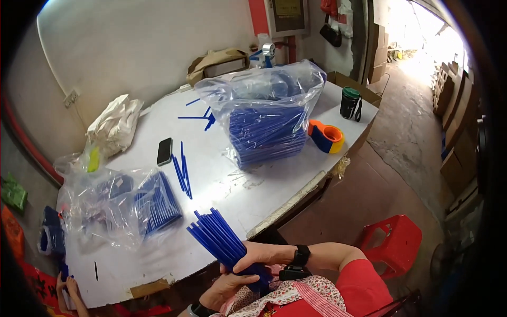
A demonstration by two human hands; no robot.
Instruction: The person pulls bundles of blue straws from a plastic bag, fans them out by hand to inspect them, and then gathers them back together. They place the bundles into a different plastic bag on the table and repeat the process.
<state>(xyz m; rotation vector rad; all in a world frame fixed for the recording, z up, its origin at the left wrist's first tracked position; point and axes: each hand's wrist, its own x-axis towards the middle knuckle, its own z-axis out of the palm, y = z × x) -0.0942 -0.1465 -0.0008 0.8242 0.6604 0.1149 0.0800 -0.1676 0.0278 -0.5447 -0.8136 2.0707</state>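
Note:
A bundle of thin blue plastic sticks [219, 238], like straws or tubes, leans up and to the left just off the table's near edge. My right hand [259, 255] wraps round its middle, while my left hand [231, 287] grips it lower down, the thumb over the sticks. Part of the lower end is hidden by my hands and the floral apron. On the white table [227, 193], a few loose sticks [182, 170] lie beyond the bundle. To their left, a clear plastic bag [113, 211] partly covers more sticks [157, 203].
A large clear bag packed with blue sticks [269, 132] stands at the table's far side. Near it are a tape dispenser [326, 136] and a dark cup [349, 103]. A phone [165, 151] lies left of centre. Another person's hands [67, 288] show lower left; a red stool [393, 243] stands right.

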